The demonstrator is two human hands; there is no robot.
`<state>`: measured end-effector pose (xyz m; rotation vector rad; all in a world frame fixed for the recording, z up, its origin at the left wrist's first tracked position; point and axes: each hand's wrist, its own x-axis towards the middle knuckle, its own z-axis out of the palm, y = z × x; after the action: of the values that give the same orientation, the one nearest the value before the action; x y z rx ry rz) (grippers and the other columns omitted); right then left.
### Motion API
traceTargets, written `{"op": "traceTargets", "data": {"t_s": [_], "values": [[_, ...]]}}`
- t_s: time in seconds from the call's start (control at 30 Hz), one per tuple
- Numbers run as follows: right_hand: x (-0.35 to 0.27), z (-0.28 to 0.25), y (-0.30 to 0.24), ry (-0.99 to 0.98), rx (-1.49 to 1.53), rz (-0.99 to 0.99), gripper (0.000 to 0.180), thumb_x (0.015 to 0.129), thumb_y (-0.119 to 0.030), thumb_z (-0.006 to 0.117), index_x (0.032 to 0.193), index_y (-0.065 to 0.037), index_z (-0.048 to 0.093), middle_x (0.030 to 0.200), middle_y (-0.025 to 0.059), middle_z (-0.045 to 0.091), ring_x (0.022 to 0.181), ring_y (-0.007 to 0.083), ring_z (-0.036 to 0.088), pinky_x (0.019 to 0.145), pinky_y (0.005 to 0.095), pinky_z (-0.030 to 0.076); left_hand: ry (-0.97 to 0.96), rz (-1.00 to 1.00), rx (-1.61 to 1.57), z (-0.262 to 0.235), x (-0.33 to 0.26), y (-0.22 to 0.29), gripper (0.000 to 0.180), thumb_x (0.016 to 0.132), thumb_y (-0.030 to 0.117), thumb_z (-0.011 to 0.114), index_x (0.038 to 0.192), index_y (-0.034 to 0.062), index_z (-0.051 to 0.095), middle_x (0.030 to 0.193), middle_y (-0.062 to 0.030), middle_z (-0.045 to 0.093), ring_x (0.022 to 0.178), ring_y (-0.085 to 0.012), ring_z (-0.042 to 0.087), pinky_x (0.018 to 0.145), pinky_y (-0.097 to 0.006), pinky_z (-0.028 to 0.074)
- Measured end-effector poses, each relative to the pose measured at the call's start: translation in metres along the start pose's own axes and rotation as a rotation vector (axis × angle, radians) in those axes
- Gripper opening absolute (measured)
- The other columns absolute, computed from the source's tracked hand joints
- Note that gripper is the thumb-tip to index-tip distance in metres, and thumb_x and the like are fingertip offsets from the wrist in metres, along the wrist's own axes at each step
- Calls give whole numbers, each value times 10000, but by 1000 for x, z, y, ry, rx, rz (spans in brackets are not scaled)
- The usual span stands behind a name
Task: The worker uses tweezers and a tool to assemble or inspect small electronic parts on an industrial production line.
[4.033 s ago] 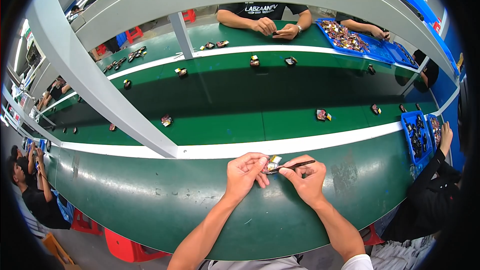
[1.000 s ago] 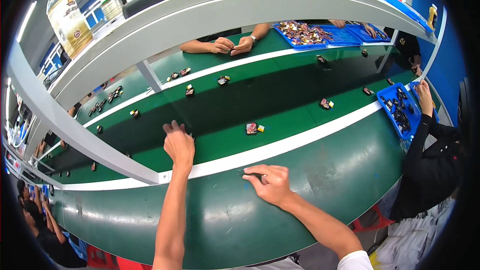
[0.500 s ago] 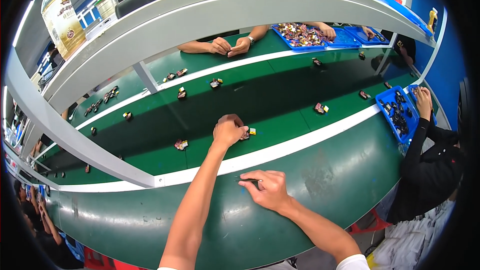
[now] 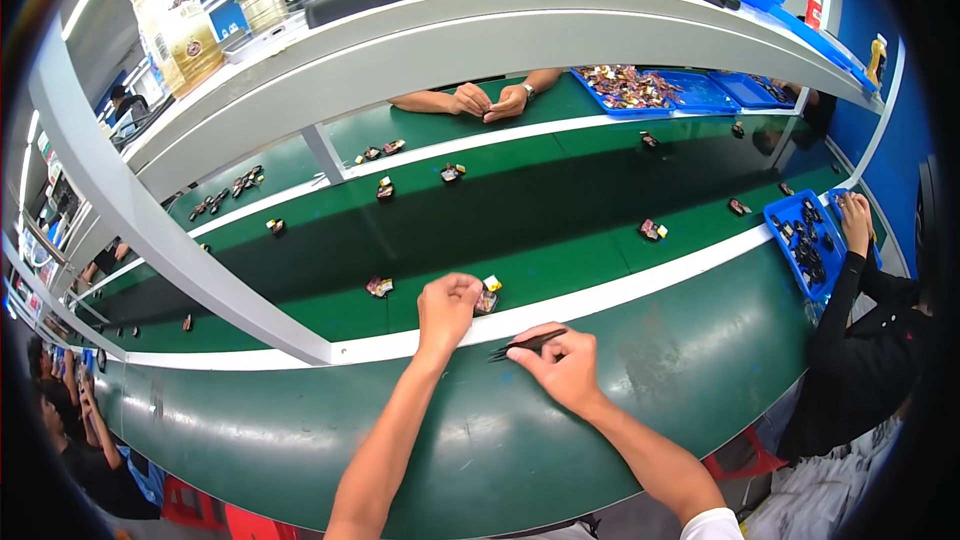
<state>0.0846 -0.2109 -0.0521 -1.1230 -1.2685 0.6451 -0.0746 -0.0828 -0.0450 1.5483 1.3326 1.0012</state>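
My left hand (image 4: 447, 318) is closed, its thumb and fingers pinching a small black electronic part (image 4: 487, 300) that carries a yellow-and-white tag. It hovers over the near edge of the green conveyor belt (image 4: 555, 265), and its fingers partly cover the piece. Black tweezers (image 4: 530, 344) sit in my right hand (image 4: 568, 368), above the green worktable (image 4: 660, 380). Their tips point left, toward my left wrist. A similar tagged part (image 4: 379, 286) lies on the belt to the left, and another part (image 4: 653, 229) lies farther right.
A white rail (image 4: 570, 309) divides belt from worktable. A grey shelf (image 4: 480, 45) spans overhead, its post coming down at left. On the right, a co-worker's hand (image 4: 855, 215) is beside a blue tray (image 4: 803, 230) of black parts. Another person's hands (image 4: 490, 103) work across the belt.
My left hand has come nearer to me, lifting the tagged part from the belt. In my right hand the tweezers have turned and now show more fully. The whole view has shifted slightly.
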Motion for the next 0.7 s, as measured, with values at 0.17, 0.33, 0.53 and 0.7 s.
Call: {"op": "traceTargets", "data": {"t_s": [0.17, 0.33, 0.53, 0.7], "values": [[10, -11, -18, -52, 482, 469, 147, 833, 23, 783, 945, 38, 689, 797, 26, 701, 530, -19, 415, 456, 170, 291, 69, -121, -211, -11, -75, 9, 148, 964, 121, 650, 992, -21, 676, 750, -31, 656, 505, -58, 538, 406, -213, 364], [2, -1, 0, -13, 378, 244, 148, 819, 46, 783, 935, 29, 693, 773, 15, 685, 506, -17, 412, 458, 168, 287, 67, -80, -367, 3, -107, -4, 113, 956, 62, 661, 1009, -38, 662, 759, -56, 668, 523, -69, 569, 412, -219, 402], [1, -1, -14, -120, -21, 96, 125, 794, 50, 791, 875, 28, 698, 742, 16, 685, 514, -18, 434, 467, 173, 311, 89, 27, -318, 4, -109, -11, 97, 945, 8, 658, 1007, -67, 659, 837, -80, 698, 568, -70, 598, 469, -215, 462], [1, 1, -13, -94, -175, 14, 121, 774, -7, 819, 863, -18, 738, 641, -26, 647, 450, -5, 377, 431, 206, 279, 118, 96, -257, 6, -109, -15, 103, 946, 5, 656, 1020, -66, 655, 830, -79, 693, 585, -68, 605, 480, -219, 478]]}}
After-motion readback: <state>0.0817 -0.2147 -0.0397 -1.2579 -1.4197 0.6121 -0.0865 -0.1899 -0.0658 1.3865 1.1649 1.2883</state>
